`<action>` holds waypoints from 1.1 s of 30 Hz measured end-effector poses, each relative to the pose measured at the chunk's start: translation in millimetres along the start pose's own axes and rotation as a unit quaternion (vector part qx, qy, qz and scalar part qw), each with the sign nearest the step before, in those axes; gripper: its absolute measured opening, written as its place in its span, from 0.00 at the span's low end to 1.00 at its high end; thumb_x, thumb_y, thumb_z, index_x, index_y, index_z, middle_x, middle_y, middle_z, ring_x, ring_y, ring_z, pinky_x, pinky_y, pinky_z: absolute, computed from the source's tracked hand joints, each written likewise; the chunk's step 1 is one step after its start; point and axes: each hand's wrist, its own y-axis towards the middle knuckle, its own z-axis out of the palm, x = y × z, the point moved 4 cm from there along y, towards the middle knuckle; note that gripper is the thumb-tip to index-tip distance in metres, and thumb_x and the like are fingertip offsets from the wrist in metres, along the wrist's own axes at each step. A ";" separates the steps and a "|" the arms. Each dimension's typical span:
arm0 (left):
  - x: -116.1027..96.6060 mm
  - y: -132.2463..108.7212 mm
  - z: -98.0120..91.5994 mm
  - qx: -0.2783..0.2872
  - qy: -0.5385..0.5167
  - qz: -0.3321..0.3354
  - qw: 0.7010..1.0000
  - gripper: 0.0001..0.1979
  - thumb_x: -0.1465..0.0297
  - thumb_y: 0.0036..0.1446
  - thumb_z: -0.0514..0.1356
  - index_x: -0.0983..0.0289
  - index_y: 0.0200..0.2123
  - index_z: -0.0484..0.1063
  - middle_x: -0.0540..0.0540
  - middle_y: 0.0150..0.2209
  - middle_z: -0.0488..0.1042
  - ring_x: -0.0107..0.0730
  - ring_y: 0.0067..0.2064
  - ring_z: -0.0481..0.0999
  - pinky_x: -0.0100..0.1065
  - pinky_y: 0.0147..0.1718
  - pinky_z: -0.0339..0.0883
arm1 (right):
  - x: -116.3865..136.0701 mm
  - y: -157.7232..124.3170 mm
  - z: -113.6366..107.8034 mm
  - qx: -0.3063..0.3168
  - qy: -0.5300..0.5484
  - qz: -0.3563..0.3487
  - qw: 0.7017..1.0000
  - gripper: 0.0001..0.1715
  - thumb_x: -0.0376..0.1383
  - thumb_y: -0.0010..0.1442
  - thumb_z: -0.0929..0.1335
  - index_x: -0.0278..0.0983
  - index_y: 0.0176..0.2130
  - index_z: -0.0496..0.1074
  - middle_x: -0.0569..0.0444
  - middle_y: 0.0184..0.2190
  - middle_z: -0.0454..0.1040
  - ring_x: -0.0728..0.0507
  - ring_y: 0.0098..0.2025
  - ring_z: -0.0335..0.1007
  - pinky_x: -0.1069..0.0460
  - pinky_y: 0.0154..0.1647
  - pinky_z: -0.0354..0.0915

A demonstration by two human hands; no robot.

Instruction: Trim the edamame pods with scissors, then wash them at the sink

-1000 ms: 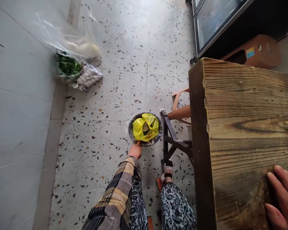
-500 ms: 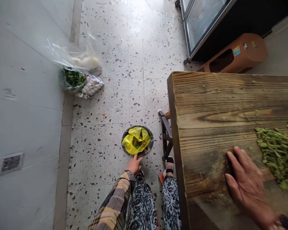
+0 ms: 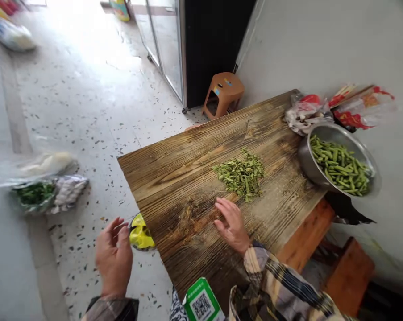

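My left hand (image 3: 114, 258) is raised beside the table's left edge, fingers loosely curved and apart, with nothing visible in it. Below and behind it, a bin lined with a yellow bag (image 3: 141, 232) stands on the floor, partly hidden by the tabletop. My right hand (image 3: 232, 225) is over the wooden table (image 3: 174, 178), palm down with fingers slightly spread and holding nothing; whether it touches the wood I cannot tell. Just beyond its fingertips lies a loose heap of small green plant trimmings (image 3: 241, 173). At the right, a steel bowl (image 3: 305, 154) holds green bean pods (image 3: 340, 165).
Plastic bags (image 3: 308, 118) crowd the table's far right corner. A green QR-code card (image 3: 203, 303) shows at the near edge. An orange stool (image 3: 226, 91) stands beyond the table, by a glass-fronted cabinet (image 3: 164, 44). Bagged garlic and greens (image 3: 37, 194) lie on the floor at left.
My view has swung right, bringing the bowl and bags into sight. My left hand has come up from the bin's rim. My right hand is still over the table near the heap.
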 end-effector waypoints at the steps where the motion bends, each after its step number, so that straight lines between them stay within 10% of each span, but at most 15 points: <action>1: -27.3 6.8 18.0 0.037 0.025 0.058 0.997 0.26 0.55 0.60 0.54 0.63 0.56 0.66 0.61 0.51 0.72 0.42 0.49 0.75 0.46 0.51 0.70 | -17.0 -13.6 -19.1 -0.030 0.006 0.043 0.999 0.30 0.41 0.65 0.65 0.40 0.64 0.58 0.45 0.62 0.65 0.40 0.65 0.56 0.38 0.64 0.56; 5: -100.8 15.1 117.2 0.180 0.122 0.244 0.945 0.35 0.54 0.58 0.56 0.67 0.63 0.58 0.69 0.64 0.60 0.53 0.65 0.58 0.54 0.62 0.54 | -121.1 -42.5 -90.8 -0.137 -0.004 0.175 0.975 0.31 0.43 0.65 0.63 0.39 0.65 0.57 0.42 0.62 0.63 0.38 0.64 0.58 0.35 0.63 0.57; 10: -153.9 8.0 224.7 0.226 0.150 0.281 0.921 0.39 0.54 0.59 0.56 0.67 0.67 0.50 0.70 0.69 0.50 0.53 0.70 0.47 0.57 0.65 0.43 | -248.8 46.4 -128.1 -0.149 -0.014 0.201 0.968 0.34 0.49 0.68 0.56 0.35 0.65 0.58 0.41 0.65 0.60 0.39 0.67 0.54 0.38 0.66 0.54; 13: -185.5 1.1 273.2 0.244 0.105 0.273 0.924 0.38 0.54 0.62 0.52 0.67 0.68 0.46 0.70 0.69 0.48 0.50 0.71 0.45 0.56 0.65 0.42 | -273.3 118.6 -115.6 -0.095 -0.034 0.183 0.978 0.34 0.50 0.68 0.54 0.36 0.65 0.59 0.43 0.65 0.61 0.38 0.68 0.52 0.37 0.66 0.51; 17: -223.8 -14.0 322.1 0.304 0.052 0.280 0.909 0.35 0.55 0.64 0.49 0.65 0.69 0.46 0.68 0.69 0.49 0.47 0.71 0.46 0.55 0.66 0.40 | -241.8 160.3 -80.2 0.051 0.001 0.059 0.997 0.33 0.50 0.69 0.55 0.38 0.65 0.60 0.48 0.66 0.60 0.36 0.70 0.46 0.35 0.67 0.47; 22: -239.4 -38.6 316.6 0.389 0.046 0.334 0.857 0.37 0.54 0.63 0.50 0.64 0.69 0.43 0.68 0.70 0.48 0.45 0.71 0.46 0.52 0.66 0.44 | -197.1 122.4 -75.2 0.144 0.083 -0.073 0.983 0.35 0.51 0.69 0.54 0.37 0.67 0.55 0.46 0.66 0.59 0.40 0.69 0.51 0.39 0.68 0.50; 26: -213.4 -61.7 268.6 0.382 0.133 0.381 0.832 0.54 0.46 0.49 0.62 0.63 0.70 0.39 0.70 0.70 0.42 0.54 0.71 0.42 0.57 0.65 0.42 | -226.5 79.4 -111.7 0.107 0.083 -0.036 0.990 0.39 0.55 0.67 0.56 0.41 0.69 0.50 0.49 0.68 0.55 0.39 0.70 0.46 0.37 0.68 0.48; 29: -194.1 -80.8 248.9 0.339 0.187 0.381 0.839 0.63 0.46 0.40 0.68 0.65 0.70 0.37 0.74 0.70 0.41 0.58 0.71 0.41 0.59 0.65 0.42 | -257.1 58.5 -130.3 0.042 0.054 0.032 0.997 0.44 0.59 0.64 0.56 0.40 0.70 0.47 0.47 0.69 0.51 0.36 0.71 0.43 0.36 0.68 0.47; 33: -198.5 -91.6 271.2 0.280 0.185 0.342 0.878 0.67 0.49 0.37 0.70 0.67 0.70 0.36 0.76 0.70 0.37 0.59 0.71 0.37 0.60 0.65 0.42 | -245.3 55.1 -116.2 0.007 0.043 0.054 0.998 0.48 0.60 0.62 0.57 0.37 0.70 0.45 0.45 0.70 0.46 0.35 0.71 0.40 0.35 0.68 0.46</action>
